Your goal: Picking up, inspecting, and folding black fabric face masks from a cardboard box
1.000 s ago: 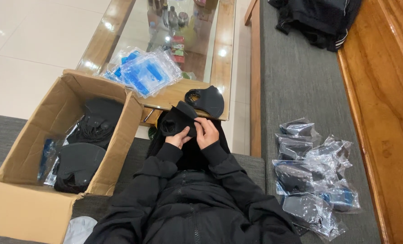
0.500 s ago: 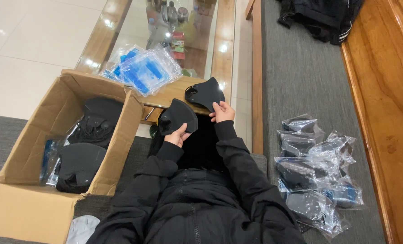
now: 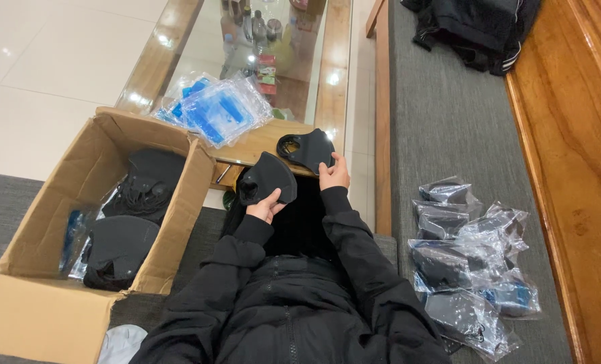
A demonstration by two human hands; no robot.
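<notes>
Two black face masks are in hand: the left hand (image 3: 265, 207) has its grip closed on the near mask (image 3: 268, 179) from below, fingers pinching its lower edge so the cupped body stands up above the knuckles, while the right hand (image 3: 334, 176) is clamped on the far mask (image 3: 307, 148) at its near right edge, that mask lying out over the wooden counter (image 3: 256, 145). Handled well, each would be kept by its rim — not the valve or ear loops — and the two kept apart so the loops do not tangle; whether the loops hang free is hard to tell here. Left of the hands stands an open cardboard box (image 3: 41, 222) with more black masks; on the far counter lie blue-tinted clear bags (image 3: 213, 111), and on the grey cushion (image 3: 448, 114) to the right a heap of bagged masks (image 3: 472, 269).
</notes>
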